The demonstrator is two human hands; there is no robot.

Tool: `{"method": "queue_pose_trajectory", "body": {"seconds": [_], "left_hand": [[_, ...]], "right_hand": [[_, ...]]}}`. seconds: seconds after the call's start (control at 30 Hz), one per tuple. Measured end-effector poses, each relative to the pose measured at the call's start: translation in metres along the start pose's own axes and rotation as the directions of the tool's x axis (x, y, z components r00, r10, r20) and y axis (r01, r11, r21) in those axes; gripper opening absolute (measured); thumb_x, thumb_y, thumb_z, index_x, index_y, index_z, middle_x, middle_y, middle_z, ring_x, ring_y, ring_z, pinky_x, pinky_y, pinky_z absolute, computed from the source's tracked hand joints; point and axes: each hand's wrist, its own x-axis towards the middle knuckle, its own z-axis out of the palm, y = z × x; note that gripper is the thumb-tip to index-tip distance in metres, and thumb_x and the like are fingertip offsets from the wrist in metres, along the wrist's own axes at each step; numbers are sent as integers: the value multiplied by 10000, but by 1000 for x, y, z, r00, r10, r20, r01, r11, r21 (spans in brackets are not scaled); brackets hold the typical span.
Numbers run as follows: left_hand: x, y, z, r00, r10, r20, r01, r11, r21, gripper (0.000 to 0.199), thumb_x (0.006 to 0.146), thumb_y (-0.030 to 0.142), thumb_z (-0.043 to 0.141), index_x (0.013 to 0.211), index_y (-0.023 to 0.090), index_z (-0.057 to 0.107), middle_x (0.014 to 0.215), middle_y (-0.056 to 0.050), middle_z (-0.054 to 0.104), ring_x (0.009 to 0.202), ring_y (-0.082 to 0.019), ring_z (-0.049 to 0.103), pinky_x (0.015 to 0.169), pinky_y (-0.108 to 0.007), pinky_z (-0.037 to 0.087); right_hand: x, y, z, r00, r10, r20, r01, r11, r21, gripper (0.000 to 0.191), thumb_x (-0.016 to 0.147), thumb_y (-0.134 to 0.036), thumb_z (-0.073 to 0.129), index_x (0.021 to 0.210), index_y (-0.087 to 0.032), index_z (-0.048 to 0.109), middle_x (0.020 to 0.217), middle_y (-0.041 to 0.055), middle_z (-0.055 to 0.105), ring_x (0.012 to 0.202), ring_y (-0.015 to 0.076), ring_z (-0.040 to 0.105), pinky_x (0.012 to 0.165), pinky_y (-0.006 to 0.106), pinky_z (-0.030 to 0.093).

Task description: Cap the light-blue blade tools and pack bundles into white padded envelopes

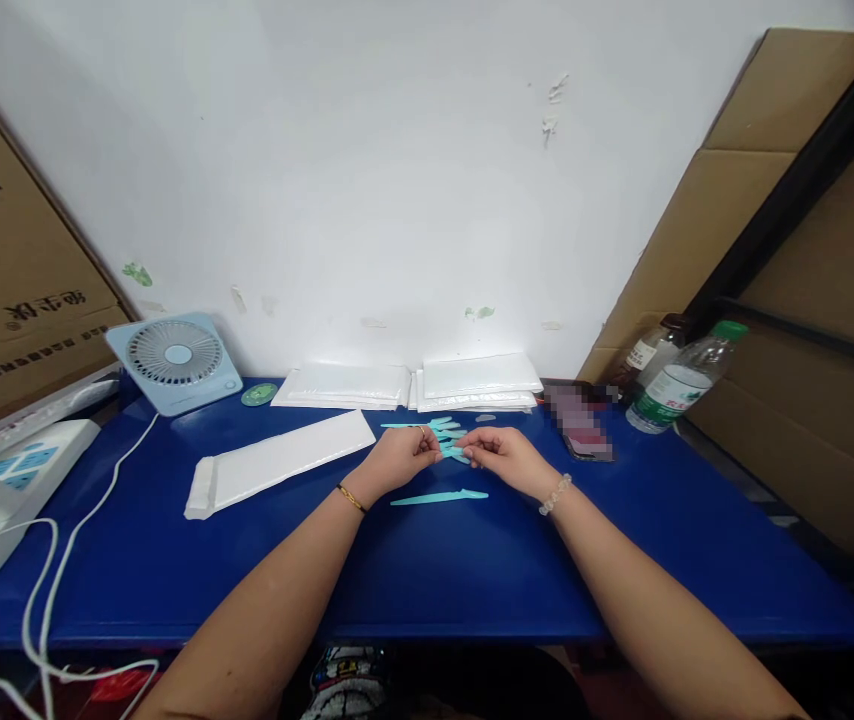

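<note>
Several thin teal eyebrow razors (444, 424) lie in a loose fanned pile near the middle of the table. My left hand (404, 453) is closed at the left of this pile, thumb and fingertips pinched on a razor. From the other side my right hand (500, 455) pinches the right end of a razor, its fingertips close to those of the left. The fingers partly cover the pile. Nearer to me, a single teal razor (438, 497) lies flat and apart from the rest. A white padded envelope (284, 462) rests slantwise to the left of my left hand.
Stacked white envelopes (344, 384) lie along the wall, with a second stack (479, 378) beside them. A blue fan (176, 360), its cable and a power strip (29, 480) occupy the left. On the right are a phone (584, 430) and a plastic bottle (678, 390).
</note>
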Motion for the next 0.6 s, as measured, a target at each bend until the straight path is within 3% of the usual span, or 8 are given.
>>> {"method": "queue_pose_trajectory", "body": {"seconds": [0.1, 0.2, 0.3, 0.4, 0.53, 0.6], "left_hand": [[0, 2, 0, 996, 28, -84, -19, 995, 102, 193, 833, 360, 534, 911, 209, 625, 849, -15, 661, 800, -174, 593, 711, -278, 427], [-3, 6, -5, 984, 67, -166, -32, 979, 201, 251, 794, 389, 590, 970, 214, 625, 1003, -45, 639, 957, -216, 565, 803, -315, 422], [-10, 10, -8, 993, 117, 31, -121, 972, 204, 315, 734, 461, 646, 931, 216, 638, 957, -35, 634, 875, -196, 578, 735, -284, 426], [-15, 14, -8, 960, 131, 248, -185, 961, 206, 294, 691, 449, 691, 871, 219, 655, 846, -12, 643, 765, -168, 576, 628, -251, 394], [-18, 17, -4, 954, 94, 286, -165, 957, 237, 129, 766, 339, 620, 787, 217, 658, 756, -7, 652, 702, -158, 565, 598, -251, 362], [-17, 16, -3, 969, 73, 236, -130, 963, 237, 128, 784, 326, 591, 775, 214, 651, 752, -15, 653, 689, -162, 565, 594, -254, 361]], "right_hand": [[4, 10, -9, 991, -61, -118, 32, 973, -229, 268, 871, -350, 503, 1001, -196, 678, 899, 57, 686, 797, 180, 620, 717, 302, 485], [11, 27, -20, 958, -125, -259, -34, 845, -533, 252, 867, -244, 499, 1054, -183, 655, 1040, 90, 646, 981, 215, 570, 871, 347, 441], [18, 40, -24, 966, -97, -239, -101, 710, -697, 267, 853, -191, 513, 1094, -182, 629, 1100, 102, 610, 1057, 228, 516, 919, 349, 403], [21, 40, -20, 978, -26, -206, -144, 630, -763, 182, 874, -190, 489, 983, -174, 634, 1031, 98, 610, 990, 210, 533, 840, 297, 415], [18, 31, -13, 974, 8, -225, -191, 557, -808, 132, 869, -174, 470, 850, -147, 598, 936, 118, 605, 888, 207, 550, 764, 283, 410], [15, 27, -13, 973, -7, -231, -180, 600, -780, 127, 859, -166, 465, 819, -148, 584, 907, 115, 610, 857, 205, 553, 758, 290, 409]]}}
